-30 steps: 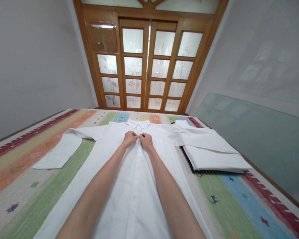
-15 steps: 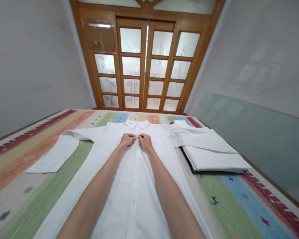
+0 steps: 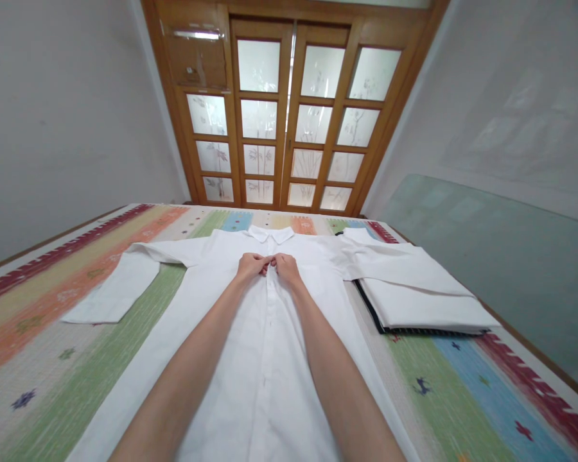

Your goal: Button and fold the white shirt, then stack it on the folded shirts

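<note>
A white long-sleeved shirt (image 3: 221, 308) lies flat, front up, on a striped multicoloured cloth, collar (image 3: 271, 233) at the far end. My left hand (image 3: 251, 265) and my right hand (image 3: 286, 267) meet at the button placket just below the collar. Both are closed in a pinch on the placket fabric, fingertips touching each other. The left sleeve (image 3: 115, 289) lies spread out to the left. The right sleeve (image 3: 390, 260) rests over a folded stack.
A stack of folded white cloth on a dark item (image 3: 424, 308) lies at the right of the shirt. The striped cloth (image 3: 52, 346) covers the surface. A glass panel (image 3: 501, 256) leans on the right wall. Wooden doors with frosted panes (image 3: 289, 115) stand beyond.
My hands have stayed at the placket below the collar, their fingers drawing a little closer together. The camera has tilted slightly, shifting the view.
</note>
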A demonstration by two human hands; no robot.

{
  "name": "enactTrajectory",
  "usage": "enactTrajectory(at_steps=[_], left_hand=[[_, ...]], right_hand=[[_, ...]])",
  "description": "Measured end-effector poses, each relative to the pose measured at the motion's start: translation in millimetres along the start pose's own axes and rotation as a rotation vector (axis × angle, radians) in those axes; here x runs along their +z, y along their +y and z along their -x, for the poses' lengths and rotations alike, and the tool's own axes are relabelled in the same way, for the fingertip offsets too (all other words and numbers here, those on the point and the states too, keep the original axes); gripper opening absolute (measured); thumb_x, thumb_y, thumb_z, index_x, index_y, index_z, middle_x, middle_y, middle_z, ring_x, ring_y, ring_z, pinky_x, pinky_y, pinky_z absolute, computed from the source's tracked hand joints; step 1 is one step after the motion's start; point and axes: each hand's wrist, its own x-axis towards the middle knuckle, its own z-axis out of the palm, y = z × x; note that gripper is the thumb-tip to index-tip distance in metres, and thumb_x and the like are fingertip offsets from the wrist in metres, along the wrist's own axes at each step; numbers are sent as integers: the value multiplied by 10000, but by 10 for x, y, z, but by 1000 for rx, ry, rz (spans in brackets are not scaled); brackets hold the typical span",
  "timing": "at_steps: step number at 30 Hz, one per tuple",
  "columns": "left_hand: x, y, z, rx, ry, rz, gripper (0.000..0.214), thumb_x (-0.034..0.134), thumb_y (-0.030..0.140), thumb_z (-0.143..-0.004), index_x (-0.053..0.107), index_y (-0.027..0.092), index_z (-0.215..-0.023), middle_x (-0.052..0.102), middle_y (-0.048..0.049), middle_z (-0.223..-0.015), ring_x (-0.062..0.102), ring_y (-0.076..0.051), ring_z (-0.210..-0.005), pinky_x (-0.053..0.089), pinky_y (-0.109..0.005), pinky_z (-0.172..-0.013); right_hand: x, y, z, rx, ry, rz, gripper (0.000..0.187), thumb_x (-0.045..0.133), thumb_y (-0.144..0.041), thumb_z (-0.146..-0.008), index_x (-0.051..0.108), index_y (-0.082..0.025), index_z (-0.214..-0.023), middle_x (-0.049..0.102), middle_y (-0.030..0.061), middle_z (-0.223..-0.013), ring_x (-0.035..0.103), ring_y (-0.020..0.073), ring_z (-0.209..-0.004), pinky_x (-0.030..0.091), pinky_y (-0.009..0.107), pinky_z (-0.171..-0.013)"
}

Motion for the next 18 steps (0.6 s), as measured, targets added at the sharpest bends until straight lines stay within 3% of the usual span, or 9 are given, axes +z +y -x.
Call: enactTrajectory(at_steps=[12,18], left_hand=[[-42,116,130,54,33,-185,154,758,217,-632,674,154,-519,576,1,-395,611,-129,-505,455,-200,-594],[-64,33,36,42,15,-155,145,759,180,-634,671,145,-524,619,-12,-458,595,-115,-498,451,-199,-567]], right_hand=[[59,34,10,-40,11,115,315,394,-76,-791,692,-177,-796,699,36,-824,604,161,-822,418,246,-771],[73,41,17,-69,47,173,273,424,-101,-821,686,-176,-798,650,51,-897,568,160,-903,401,250,-818]])
